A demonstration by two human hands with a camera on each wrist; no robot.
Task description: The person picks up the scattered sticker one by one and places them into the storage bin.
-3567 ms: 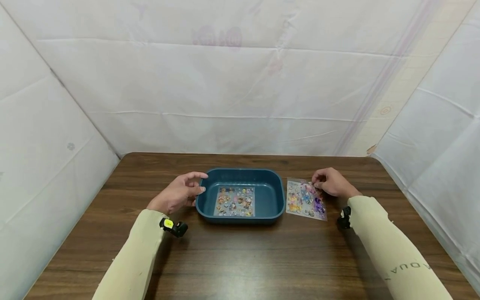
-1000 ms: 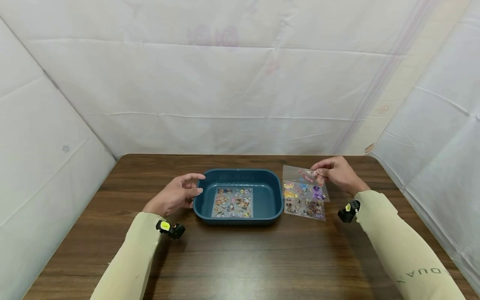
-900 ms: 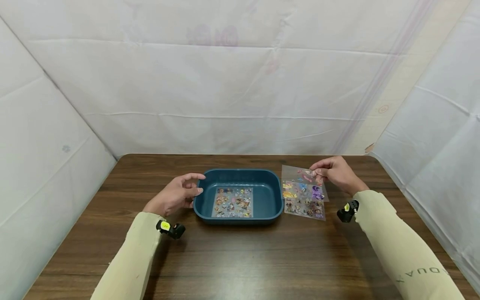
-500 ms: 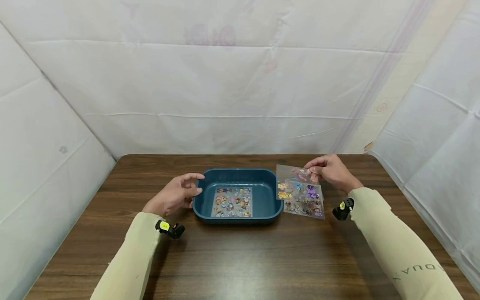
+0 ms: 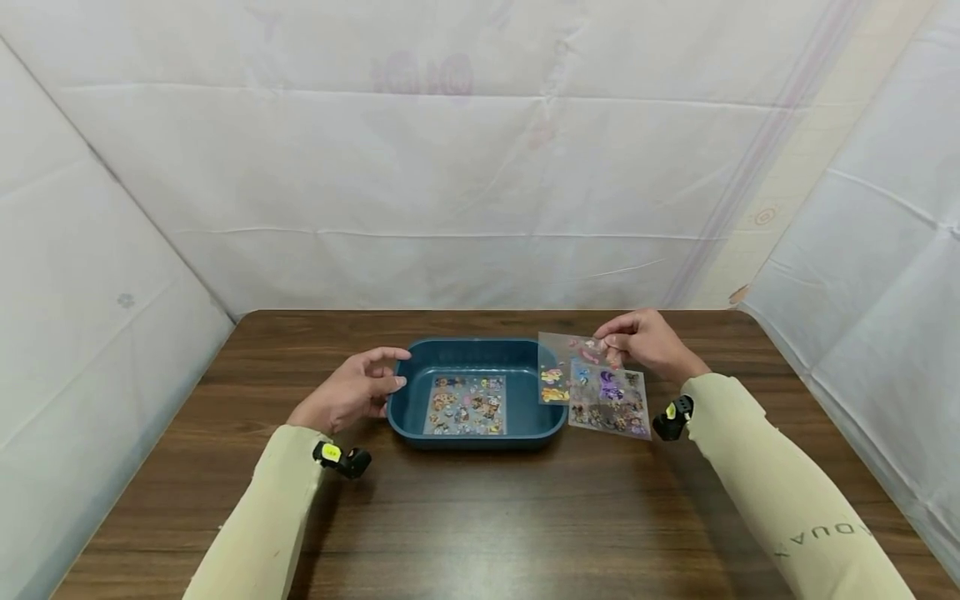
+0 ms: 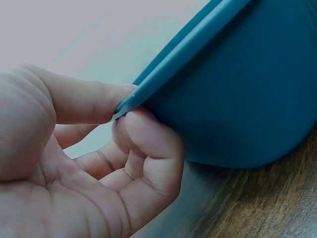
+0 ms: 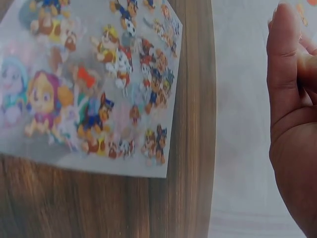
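A dark blue tray (image 5: 480, 437) sits mid-table with a cartoon sticker sheet (image 5: 467, 404) flat on its floor. My left hand (image 5: 393, 383) grips the tray's left rim; in the left wrist view the thumb lies on top of the rim of the tray (image 6: 237, 89) and the curled fingers (image 6: 148, 144) sit under it. My right hand (image 5: 609, 342) pinches a clear sticker sheet (image 5: 570, 371) by its far edge, held in the air over the tray's right rim. Below it another sticker sheet (image 5: 615, 412) (image 7: 148, 124) lies on the table.
The brown wooden table (image 5: 480, 517) is enclosed by white sheeting on the left, back and right. Small black clips with yellow dots sit at both wrists (image 5: 341, 458) (image 5: 671, 417). My right hand (image 7: 292, 114) fills the right edge of the right wrist view.
My right hand has lifted a sticker sheet off the one on the table and carried it left, to the tray's right rim. My left hand stays on the tray's left rim.
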